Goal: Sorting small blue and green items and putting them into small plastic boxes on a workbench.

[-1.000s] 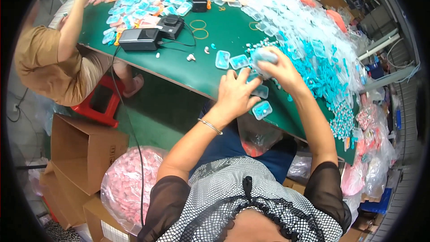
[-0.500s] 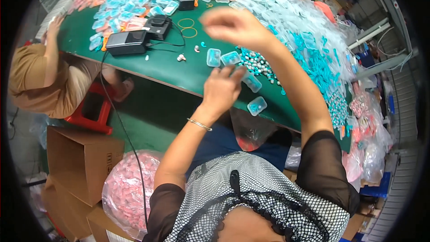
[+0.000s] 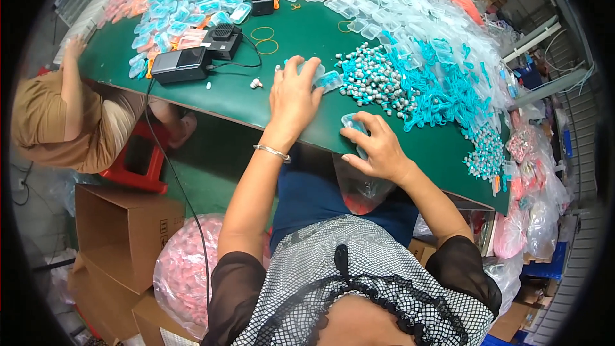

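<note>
My left hand (image 3: 295,96) lies over the green table with its fingers apart, next to a small clear case with blue contents (image 3: 330,81). Another clear case (image 3: 318,70) is partly covered by its fingers. Close to the table's front edge, my right hand (image 3: 381,150) has its thumb and fingers around a small clear plastic case (image 3: 352,123), whose lower part is hidden. Beyond it spreads a pile of small grey-and-teal pieces (image 3: 378,80). A heap of teal plastic pieces (image 3: 442,93) adjoins that pile on the right.
Clear empty cases (image 3: 403,9) heap along the back. Filled blue cases (image 3: 205,3) lie at the far left, near black devices (image 3: 179,64) with a cable. Another person (image 3: 61,118) sits at the left. Cardboard boxes (image 3: 125,234) and a bag of pink pieces (image 3: 189,263) stand below.
My right hand has come down from above the table's far part to a case near the front edge. My left hand has shifted slightly left and away from me, its fingers spreading.
</note>
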The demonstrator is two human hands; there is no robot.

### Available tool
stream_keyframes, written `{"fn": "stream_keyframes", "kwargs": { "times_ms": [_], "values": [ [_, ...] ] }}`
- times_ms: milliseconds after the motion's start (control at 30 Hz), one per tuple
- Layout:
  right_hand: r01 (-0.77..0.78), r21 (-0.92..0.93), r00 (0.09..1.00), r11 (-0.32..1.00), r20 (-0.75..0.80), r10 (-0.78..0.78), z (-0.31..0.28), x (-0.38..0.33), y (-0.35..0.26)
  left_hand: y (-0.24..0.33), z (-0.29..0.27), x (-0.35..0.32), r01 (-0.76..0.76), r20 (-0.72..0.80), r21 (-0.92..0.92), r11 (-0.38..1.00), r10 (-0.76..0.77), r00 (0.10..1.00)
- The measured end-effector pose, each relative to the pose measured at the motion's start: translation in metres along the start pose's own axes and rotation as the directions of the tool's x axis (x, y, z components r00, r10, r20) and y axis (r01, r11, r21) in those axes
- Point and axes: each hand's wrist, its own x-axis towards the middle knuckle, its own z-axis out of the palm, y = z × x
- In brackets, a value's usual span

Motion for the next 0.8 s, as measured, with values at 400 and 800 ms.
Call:
{"fn": "stream_keyframes", "kwargs": {
  "times_ms": [400, 800],
  "values": [
    [0.086, 0.028, 0.989, 0.996, -0.127, -0.081, -0.014, 0.066, 0.016, -0.016, 0.001, 0.024, 0.028, -0.017, -0.076, 0.997, -0.03, 0.999],
    [0.373, -0.554, 0.828, 0.744, 0.561, 0.003, -0.016, 0.195, 0.027, -0.032, -0.042, 0.01, 0.18, 0.041, -0.858, 0.482, -0.285, 0.958]
  ]
}}
